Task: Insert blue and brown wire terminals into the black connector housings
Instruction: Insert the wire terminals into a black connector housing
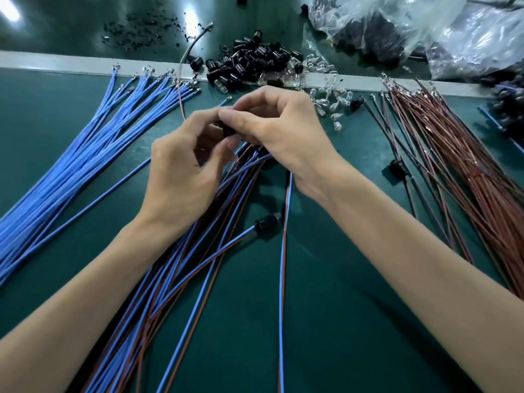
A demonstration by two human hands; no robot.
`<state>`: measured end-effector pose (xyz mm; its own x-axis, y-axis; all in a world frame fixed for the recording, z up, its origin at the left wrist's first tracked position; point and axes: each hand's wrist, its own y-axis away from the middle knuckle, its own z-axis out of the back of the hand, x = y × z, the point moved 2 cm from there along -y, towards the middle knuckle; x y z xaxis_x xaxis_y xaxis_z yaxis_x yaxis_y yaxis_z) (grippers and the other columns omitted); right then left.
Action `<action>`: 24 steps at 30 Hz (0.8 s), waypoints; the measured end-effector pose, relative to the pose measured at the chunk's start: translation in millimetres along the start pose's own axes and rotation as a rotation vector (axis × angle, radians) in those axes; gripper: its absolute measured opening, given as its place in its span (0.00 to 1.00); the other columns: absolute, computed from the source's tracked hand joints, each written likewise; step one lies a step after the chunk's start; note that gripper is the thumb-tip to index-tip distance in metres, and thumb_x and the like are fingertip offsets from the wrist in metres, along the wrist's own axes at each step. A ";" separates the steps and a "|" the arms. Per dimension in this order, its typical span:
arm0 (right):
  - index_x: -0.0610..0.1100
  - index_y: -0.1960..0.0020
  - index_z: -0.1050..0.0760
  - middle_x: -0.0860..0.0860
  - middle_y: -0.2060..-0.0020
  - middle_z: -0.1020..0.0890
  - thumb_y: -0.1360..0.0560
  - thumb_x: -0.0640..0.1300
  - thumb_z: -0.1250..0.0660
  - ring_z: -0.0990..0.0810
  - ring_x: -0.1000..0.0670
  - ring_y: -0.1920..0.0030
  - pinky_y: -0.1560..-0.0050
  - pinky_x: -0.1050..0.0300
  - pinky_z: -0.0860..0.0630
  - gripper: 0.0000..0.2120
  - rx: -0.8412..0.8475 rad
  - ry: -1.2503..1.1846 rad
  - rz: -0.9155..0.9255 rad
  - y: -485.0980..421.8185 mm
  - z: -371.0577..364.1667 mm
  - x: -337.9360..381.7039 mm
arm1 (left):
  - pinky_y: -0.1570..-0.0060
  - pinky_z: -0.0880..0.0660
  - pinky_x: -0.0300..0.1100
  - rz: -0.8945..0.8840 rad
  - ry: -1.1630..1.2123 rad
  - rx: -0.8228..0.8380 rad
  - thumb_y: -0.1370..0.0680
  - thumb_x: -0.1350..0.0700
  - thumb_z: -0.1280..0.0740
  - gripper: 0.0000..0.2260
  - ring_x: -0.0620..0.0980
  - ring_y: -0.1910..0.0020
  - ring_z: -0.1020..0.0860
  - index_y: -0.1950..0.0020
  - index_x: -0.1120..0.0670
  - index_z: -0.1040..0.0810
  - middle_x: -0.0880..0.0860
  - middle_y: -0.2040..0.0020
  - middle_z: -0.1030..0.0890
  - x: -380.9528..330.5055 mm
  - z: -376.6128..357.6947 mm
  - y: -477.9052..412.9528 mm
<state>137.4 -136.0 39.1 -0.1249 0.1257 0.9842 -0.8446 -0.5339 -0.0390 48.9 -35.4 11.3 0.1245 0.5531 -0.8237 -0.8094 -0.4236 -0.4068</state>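
Where the left hand and the right hand meet, a small black plastic connector housing is pinched between the left's curled fingers and the right's thumb and forefinger, which hide most of it. Beneath the hands lies a sheaf of paired blue and brown wires, one pair ending in a fitted black housing. A fan of loose blue wires with metal terminals spreads to the left, and a bundle of loose brown wires lies to the right. Farther back, a heap of black housings, small clear bulbs and crumpled clear plastic bags sit on the dark green table.
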 end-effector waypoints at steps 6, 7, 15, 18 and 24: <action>0.49 0.60 0.26 0.56 0.65 0.21 0.32 0.39 0.24 0.23 0.59 0.64 0.55 0.63 0.23 0.11 -0.299 0.169 0.130 -16.1 21.8 -3.7 | 0.53 0.21 0.41 0.178 0.170 -0.042 0.24 0.56 0.31 0.08 0.43 0.62 0.19 0.45 0.49 0.22 0.49 0.59 0.18 9.7 2.2 -2.5; 0.49 0.61 0.27 0.55 0.64 0.21 0.31 0.39 0.24 0.24 0.59 0.65 0.56 0.65 0.24 0.12 -0.331 0.202 0.140 -19.3 25.5 -3.6 | 0.53 0.21 0.41 0.183 0.174 -0.035 0.24 0.56 0.32 0.08 0.43 0.63 0.19 0.46 0.48 0.22 0.50 0.59 0.18 9.8 2.3 -2.2; 0.41 0.27 0.36 0.46 0.30 0.29 0.23 0.35 0.35 0.27 0.53 0.34 0.33 0.60 0.31 0.26 0.028 0.572 0.151 -34.1 40.2 1.9 | 0.53 0.22 0.41 0.184 0.187 -0.011 0.25 0.54 0.32 0.08 0.43 0.63 0.19 0.47 0.47 0.23 0.50 0.60 0.18 9.9 1.8 0.1; 0.44 0.37 0.22 0.48 0.40 0.19 0.24 0.43 0.33 0.21 0.52 0.42 0.38 0.58 0.27 0.15 -0.104 0.895 0.248 -28.4 59.8 11.1 | 0.54 0.22 0.39 0.176 0.191 -0.003 0.25 0.54 0.32 0.08 0.44 0.62 0.19 0.47 0.46 0.23 0.47 0.61 0.18 9.8 2.3 -0.1; 0.43 0.46 0.21 0.38 0.49 0.20 0.29 0.61 0.30 0.22 0.38 0.48 0.45 0.44 0.23 0.22 -0.253 1.368 -0.429 6.0 140.9 -3.5 | 0.57 0.24 0.37 0.156 0.198 0.008 0.25 0.57 0.30 0.10 0.53 0.60 0.20 0.51 0.44 0.25 0.47 0.61 0.21 5.2 2.2 -0.7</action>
<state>206.0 -257.5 59.8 -0.1109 0.9938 0.0027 -0.9931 -0.1109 0.0385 48.8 -30.7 8.2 0.1073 0.3296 -0.9380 -0.8321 -0.4866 -0.2661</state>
